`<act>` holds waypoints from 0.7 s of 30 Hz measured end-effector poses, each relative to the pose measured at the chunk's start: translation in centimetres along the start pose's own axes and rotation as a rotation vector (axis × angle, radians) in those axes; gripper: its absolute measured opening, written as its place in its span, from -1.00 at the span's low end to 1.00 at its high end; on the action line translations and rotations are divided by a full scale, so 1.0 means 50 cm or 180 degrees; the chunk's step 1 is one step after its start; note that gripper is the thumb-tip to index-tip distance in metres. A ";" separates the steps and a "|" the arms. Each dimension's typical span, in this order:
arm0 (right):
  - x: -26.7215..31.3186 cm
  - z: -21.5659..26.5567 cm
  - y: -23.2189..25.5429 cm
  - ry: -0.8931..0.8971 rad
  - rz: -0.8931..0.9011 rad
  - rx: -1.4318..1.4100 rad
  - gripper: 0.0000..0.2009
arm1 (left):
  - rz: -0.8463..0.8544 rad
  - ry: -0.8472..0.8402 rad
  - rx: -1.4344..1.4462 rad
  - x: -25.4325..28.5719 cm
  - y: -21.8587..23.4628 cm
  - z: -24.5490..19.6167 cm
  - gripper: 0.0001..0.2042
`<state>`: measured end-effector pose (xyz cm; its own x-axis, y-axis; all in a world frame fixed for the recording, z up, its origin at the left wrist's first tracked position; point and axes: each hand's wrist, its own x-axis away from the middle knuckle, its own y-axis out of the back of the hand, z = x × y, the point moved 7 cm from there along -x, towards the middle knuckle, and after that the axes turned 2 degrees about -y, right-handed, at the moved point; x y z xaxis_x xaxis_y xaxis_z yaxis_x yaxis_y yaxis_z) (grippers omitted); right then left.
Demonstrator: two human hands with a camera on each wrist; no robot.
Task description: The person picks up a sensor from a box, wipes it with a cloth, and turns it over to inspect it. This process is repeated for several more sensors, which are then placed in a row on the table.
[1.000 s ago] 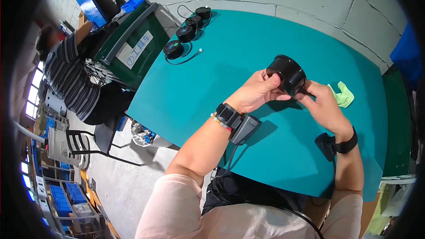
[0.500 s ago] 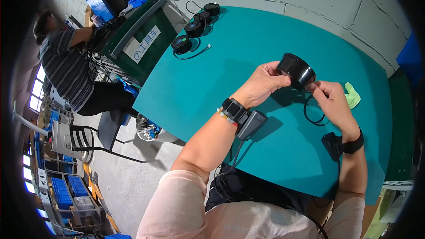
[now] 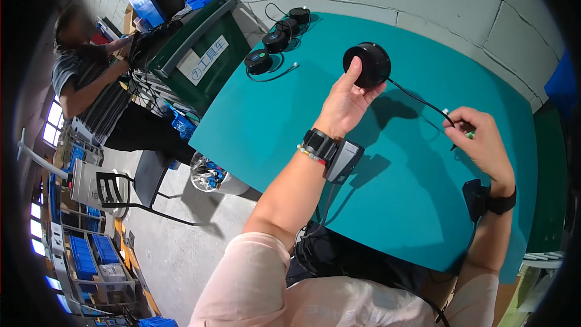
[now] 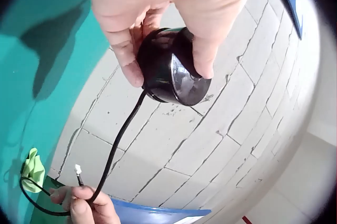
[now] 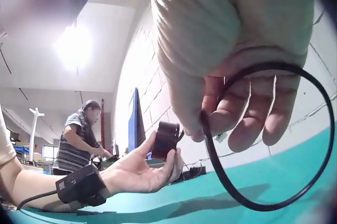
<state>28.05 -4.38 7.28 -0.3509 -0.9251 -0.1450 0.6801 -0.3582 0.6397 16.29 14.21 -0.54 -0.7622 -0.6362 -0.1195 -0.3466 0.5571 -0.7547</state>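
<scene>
My left hand [image 3: 348,106] grips a round, glossy black device [image 3: 374,65] above the teal table, thumb across one face and fingers round the side. In the left wrist view the device [image 4: 171,66] hangs between thumb and fingers, its black cable [image 4: 119,134] leaving the lower edge. My right hand [image 3: 484,142] pinches that cable near its end, with a small white connector [image 4: 78,169] poking out beside the fingers. The right wrist view has the cable [image 5: 224,179] curving in a wide loop below the right hand [image 5: 237,61].
Several similar black devices [image 3: 276,40] with cables line the table's [image 3: 290,127] back left edge. A light green cloth [image 4: 33,169] lies at the right, partly behind my right hand in the head view. Beyond the left edge, a person [image 3: 91,91] sits by a green cart [image 3: 224,69].
The left hand has moved left with the device and turned it. The right hand has moved right and down along the cable, which now stretches between both hands.
</scene>
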 end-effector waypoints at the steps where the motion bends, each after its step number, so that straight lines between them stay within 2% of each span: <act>1: 0.012 0.000 0.014 -0.0041 -0.0022 0.0099 -0.90 | 0.0030 -0.0024 -0.0020 0.006 -0.012 0.002 -0.55; 3: 0.013 -0.008 0.027 -0.0073 -0.0047 0.0204 -0.91 | -0.0120 0.0028 -0.0016 0.011 -0.015 0.004 -0.54; 5: 0.019 -0.007 0.036 0.0332 -0.0175 0.0747 -0.91 | -0.0162 0.0136 0.0061 0.008 0.003 0.012 -0.52; 7: 0.019 -0.021 0.043 0.0252 -0.0215 0.0831 -0.92 | -0.0207 0.0249 0.0126 0.005 0.022 0.021 -0.50; 9: 0.018 -0.026 0.044 0.0156 -0.0269 0.0911 -0.93 | -0.0572 0.0533 0.0492 0.006 0.047 0.034 -0.44; 10: 0.017 -0.023 0.042 0.0118 -0.0322 0.0580 -0.93 | -0.0574 0.0546 0.0486 0.006 0.051 0.037 -0.44; 12: 0.012 -0.014 0.040 0.0077 -0.0381 0.0252 -0.93 | -0.0145 0.0651 0.0484 0.004 0.037 0.043 -0.40; 14: 0.009 -0.016 0.049 -0.0138 -0.0616 0.0061 -0.90 | -0.0127 0.0678 0.0493 0.005 0.036 0.048 -0.42; 19: 0.005 -0.035 0.073 0.0025 -0.0963 -0.0307 -0.75 | -0.0263 0.0742 0.0441 0.003 0.030 0.047 -0.52; 21: 0.003 -0.038 0.077 0.0016 -0.1032 -0.0449 -0.71 | -0.0120 0.0765 0.0279 0.007 0.015 0.043 -0.60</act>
<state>31.86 -6.16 8.28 -0.5602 -0.7609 -0.3274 0.6162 -0.6469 0.4492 16.93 13.22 -2.53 -0.8613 -0.5047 0.0585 -0.3365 0.4804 -0.8099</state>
